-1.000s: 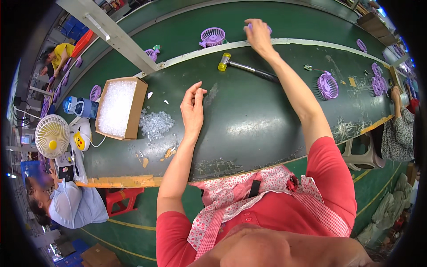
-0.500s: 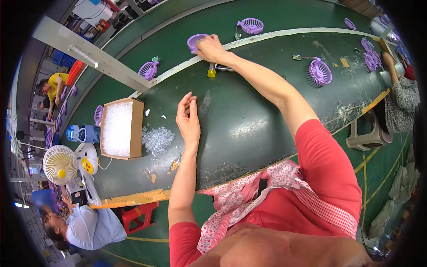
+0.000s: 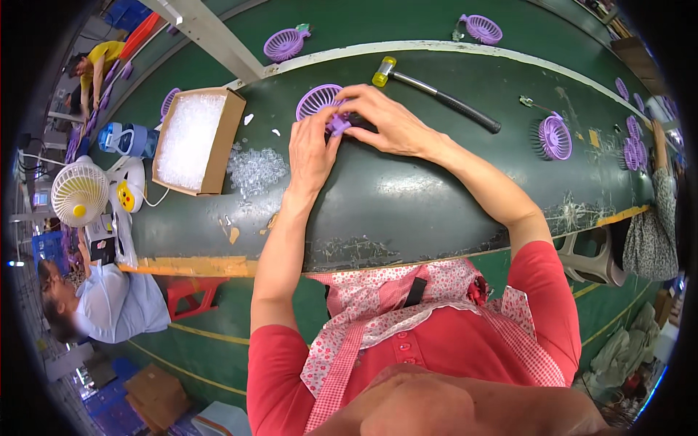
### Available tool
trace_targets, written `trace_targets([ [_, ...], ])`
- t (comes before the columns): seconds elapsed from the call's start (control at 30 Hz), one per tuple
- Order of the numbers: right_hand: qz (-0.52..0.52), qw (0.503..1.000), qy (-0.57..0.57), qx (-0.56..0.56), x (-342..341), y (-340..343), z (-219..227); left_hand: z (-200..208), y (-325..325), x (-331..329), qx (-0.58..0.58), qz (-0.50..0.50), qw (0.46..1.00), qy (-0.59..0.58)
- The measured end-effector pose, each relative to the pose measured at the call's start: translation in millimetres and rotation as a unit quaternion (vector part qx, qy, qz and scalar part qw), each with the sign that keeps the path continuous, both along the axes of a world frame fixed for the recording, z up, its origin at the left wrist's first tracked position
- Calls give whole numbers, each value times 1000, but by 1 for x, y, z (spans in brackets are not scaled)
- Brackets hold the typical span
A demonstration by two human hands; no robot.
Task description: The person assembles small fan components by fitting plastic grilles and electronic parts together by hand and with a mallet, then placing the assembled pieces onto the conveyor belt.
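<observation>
A purple round fan housing with a slatted grille is held over the bench in front of me. My left hand pinches the stubby end of the housing with thumb and fingertips. From the other side, my right hand closes its fingers on that same end, hiding part of it. Whether a small part is also between the fingers, I cannot tell. A mallet with a yellow head and black grip lies just beyond my right hand. Left of my left hand is a heap of small clear plastic pieces.
A carton full of clear pieces stands at the left, beside a blue bottle and a white fan. More purple housings lie on the belt and bench. A metal post rises far left. Co-workers sit both sides.
My right hand has brought the purple fan housing from the belt's edge toward me. My left hand, empty before, now grips it too. The view has shifted, and the whole mallet shows.
</observation>
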State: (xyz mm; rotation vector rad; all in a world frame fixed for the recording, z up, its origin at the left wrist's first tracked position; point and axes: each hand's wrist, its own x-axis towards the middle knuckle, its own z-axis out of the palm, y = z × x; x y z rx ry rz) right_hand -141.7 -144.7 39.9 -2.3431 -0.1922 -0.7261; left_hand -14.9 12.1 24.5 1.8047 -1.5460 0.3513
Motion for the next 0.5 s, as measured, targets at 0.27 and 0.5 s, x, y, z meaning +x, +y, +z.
trace_targets([
  [0.27, -64, 995, 46, 55, -3, 5, 0, 5, 3, -4, -48, 12, 999, 8],
  [0.5, -21, 926, 165, 338, -2, -6, -12, 11, 0, -14, -47, 39, 997, -40],
])
